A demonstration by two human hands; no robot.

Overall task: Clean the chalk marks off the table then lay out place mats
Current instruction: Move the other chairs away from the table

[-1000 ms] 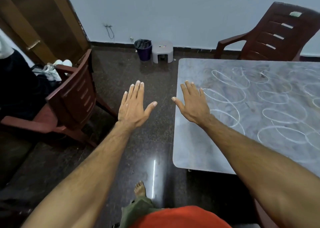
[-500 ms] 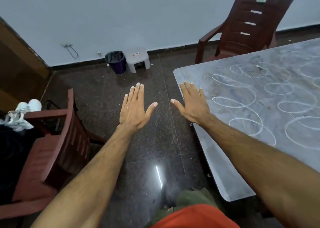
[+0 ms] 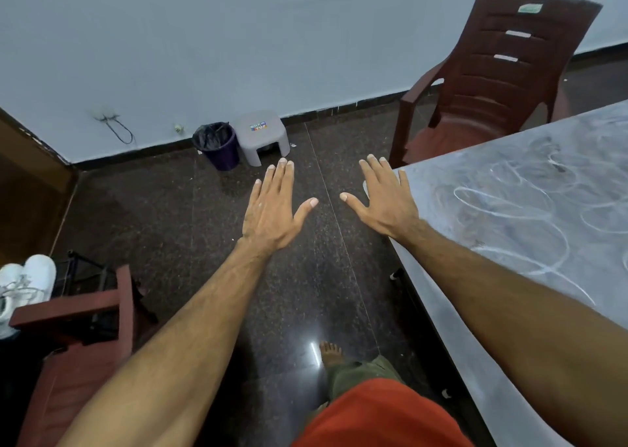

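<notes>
A grey marble table fills the right side, covered in looping white chalk marks. My left hand is stretched out flat over the dark floor, fingers apart and empty. My right hand is also flat and empty, held at the table's left corner with the forearm crossing over the table edge. No cloth or place mats are in sight.
A dark red plastic chair stands at the table's far end, another red chair at lower left. A purple bin and a grey stool sit by the wall. White shoes lie at the left edge.
The view has swung left, so the table has slid toward the right edge of the frame. Both hands stay stretched out flat and empty, in the same pose.
</notes>
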